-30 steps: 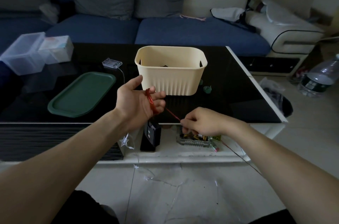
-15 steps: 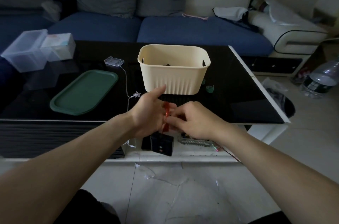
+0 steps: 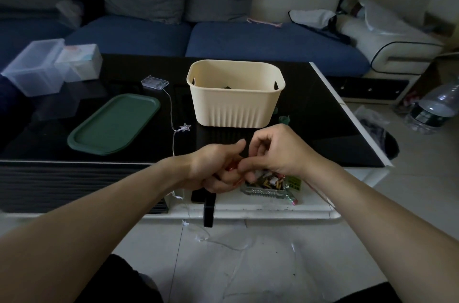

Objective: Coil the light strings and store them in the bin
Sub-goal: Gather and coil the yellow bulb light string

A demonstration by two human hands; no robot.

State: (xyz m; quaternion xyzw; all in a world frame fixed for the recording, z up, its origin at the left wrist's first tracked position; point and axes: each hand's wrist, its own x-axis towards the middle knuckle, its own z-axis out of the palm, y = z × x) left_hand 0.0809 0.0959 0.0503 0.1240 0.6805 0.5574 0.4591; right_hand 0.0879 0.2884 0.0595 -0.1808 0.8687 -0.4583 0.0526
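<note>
Just off the table [image 3: 323,114] edge, both hands, left hand [image 3: 213,168] and right hand [image 3: 275,151], fingers curled on red light string [image 3: 231,166].

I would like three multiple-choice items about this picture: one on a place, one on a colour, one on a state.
1. Where is the flat green tray?
A. left of the cream ribbed plastic bin
B. inside the bin
C. on the sofa

2. What colour is the string wound on the left hand?
A. blue
B. red
C. white

3. How does the clear star light string lie?
A. coiled in the bin
B. uncoiled, trailing off the black table
C. held by the right hand

Answers: 1 A, tray sits left of the bin. 2 B, red shows between the fingers. 3 B, its wire runs over the table edge.
</note>
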